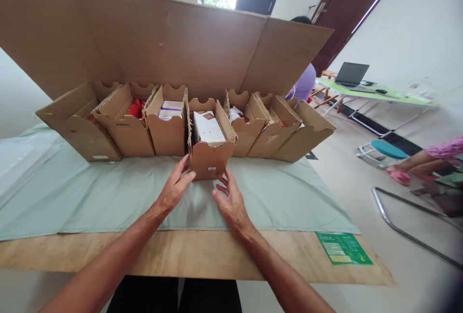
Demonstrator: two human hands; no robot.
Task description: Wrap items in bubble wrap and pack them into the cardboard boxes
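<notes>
A row of several open brown cardboard boxes stands on a pale green cloth (72,192). The middle box (210,156) sits a little forward of the others and holds a white packet (208,127). My left hand (175,187) touches its lower left corner with fingers stretched out, holding nothing. My right hand (229,199) is just below its lower right corner, fingers spread and loosely bent, also holding nothing. Neighbouring boxes hold red items (135,108) and white packets (170,109).
A large flattened cardboard sheet (162,47) stands upright behind the boxes. The wooden table edge (188,255) carries a green label (343,248). To the right are a green table with a laptop (350,74), a blue stool (385,149), a metal chair frame and a seated person's legs (427,158).
</notes>
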